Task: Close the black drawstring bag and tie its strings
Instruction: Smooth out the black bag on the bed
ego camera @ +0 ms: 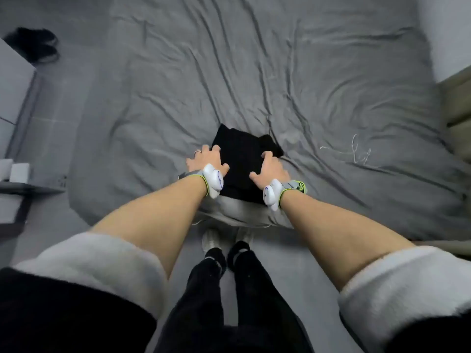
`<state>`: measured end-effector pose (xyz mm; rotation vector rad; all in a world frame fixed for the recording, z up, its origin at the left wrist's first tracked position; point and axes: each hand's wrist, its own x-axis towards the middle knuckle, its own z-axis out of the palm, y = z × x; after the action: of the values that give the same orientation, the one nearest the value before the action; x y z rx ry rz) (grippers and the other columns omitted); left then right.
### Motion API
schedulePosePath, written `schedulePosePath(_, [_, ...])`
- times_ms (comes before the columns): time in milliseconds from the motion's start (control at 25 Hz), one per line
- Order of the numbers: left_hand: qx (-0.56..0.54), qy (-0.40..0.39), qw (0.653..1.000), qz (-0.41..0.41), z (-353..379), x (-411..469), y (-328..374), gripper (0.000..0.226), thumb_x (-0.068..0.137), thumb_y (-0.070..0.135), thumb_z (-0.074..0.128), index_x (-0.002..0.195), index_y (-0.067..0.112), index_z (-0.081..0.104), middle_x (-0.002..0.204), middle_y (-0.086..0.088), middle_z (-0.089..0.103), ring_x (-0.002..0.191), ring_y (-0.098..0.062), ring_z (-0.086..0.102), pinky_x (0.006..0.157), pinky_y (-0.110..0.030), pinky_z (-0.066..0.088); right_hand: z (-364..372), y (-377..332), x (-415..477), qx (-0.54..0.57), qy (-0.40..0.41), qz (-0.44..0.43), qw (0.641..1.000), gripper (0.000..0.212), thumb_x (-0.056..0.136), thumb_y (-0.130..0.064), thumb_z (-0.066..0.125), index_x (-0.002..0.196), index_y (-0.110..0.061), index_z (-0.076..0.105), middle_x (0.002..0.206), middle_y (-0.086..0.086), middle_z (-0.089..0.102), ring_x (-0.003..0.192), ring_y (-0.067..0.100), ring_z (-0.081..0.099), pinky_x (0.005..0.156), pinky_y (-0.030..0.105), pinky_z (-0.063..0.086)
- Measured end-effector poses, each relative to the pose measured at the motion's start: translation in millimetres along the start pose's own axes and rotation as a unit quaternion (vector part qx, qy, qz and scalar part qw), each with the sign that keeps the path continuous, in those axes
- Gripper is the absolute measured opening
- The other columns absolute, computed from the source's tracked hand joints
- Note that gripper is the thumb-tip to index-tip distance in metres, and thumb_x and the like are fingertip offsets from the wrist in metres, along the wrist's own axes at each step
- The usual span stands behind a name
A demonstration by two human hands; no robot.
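Note:
The black drawstring bag (240,159) lies flat on the grey bed sheet (280,72), close to the near edge of the bed. My left hand (207,160) rests on the bag's left edge with fingers spread, a ring on one finger. On the bag's right side lies my right hand (270,169), fingers curled over the fabric. Each wrist carries a white device on a strap. The bag's strings are not visible; the far right corner of the bag pokes out beyond my right hand.
A thin white cord (356,154) lies on the sheet to the right of the bag. Dark shoes (38,44) sit on the floor at far left, white furniture (15,80) beside them. My feet (226,240) stand at the bed's edge.

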<state>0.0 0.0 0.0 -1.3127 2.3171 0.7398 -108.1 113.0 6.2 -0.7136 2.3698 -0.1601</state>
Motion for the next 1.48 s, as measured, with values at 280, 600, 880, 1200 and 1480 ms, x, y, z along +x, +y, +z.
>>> schedulePosePath(280, [0.037,-0.048,0.997,-0.039,68.3,50.9,-18.4,0.053,0.078,0.030,0.064,0.125,0.020,0.044,0.135,-0.007,0.039,0.124,-0.031,0.045,0.092,-0.043,0.041,74.5,16.7,54.8,-0.099,-0.025,0.008,0.995,0.052,0.077,-0.028,0.067,0.121,-0.015,0.043,0.128,0.008,0.043,0.121,0.027,0.042,0.092,0.039,0.040])
schedulePosePath(600, [0.058,-0.027,0.995,-0.075,103.2,72.9,-37.6,0.046,0.080,0.007,0.059,0.120,0.018,0.039,0.123,-0.010,0.055,0.113,-0.032,0.053,0.088,-0.042,0.039,106.1,46.5,76.3,-0.160,0.055,-0.012,0.985,0.064,0.066,0.002,0.067,0.122,-0.016,0.042,0.135,0.008,0.037,0.118,0.029,0.039,0.077,0.038,0.048])
schedulePosePath(880, [0.033,-0.022,0.999,-0.024,69.6,73.9,-7.6,0.060,0.076,0.017,0.066,0.130,0.015,0.039,0.128,-0.012,0.049,0.116,-0.034,0.052,0.092,-0.041,0.040,50.1,41.1,85.0,-0.041,0.050,-0.030,0.997,0.031,0.089,-0.010,0.043,0.119,-0.010,0.048,0.127,0.011,0.044,0.120,0.028,0.040,0.066,0.035,0.042])
schedulePosePath(1200, [-0.017,0.004,1.000,-0.016,46.5,63.2,21.3,0.049,0.080,-0.012,0.045,0.125,0.009,0.042,0.128,-0.017,0.034,0.102,-0.041,0.053,0.077,-0.044,0.043,-8.1,34.9,88.1,0.064,0.082,-0.037,0.994,0.030,0.094,-0.014,0.038,0.121,-0.006,0.049,0.128,0.013,0.048,0.121,0.028,0.042,0.088,0.039,0.041])
schedulePosePath(1480, [-0.180,0.098,0.976,-0.074,-46.8,63.0,42.7,0.040,0.089,0.003,0.040,0.124,0.007,0.058,0.130,-0.021,0.055,0.119,-0.041,0.053,0.096,-0.038,0.043,-88.6,18.3,88.9,0.147,0.069,0.015,0.987,0.036,0.091,-0.010,0.045,0.124,0.004,0.052,0.134,0.022,0.048,0.123,0.035,0.047,0.100,0.035,0.038])
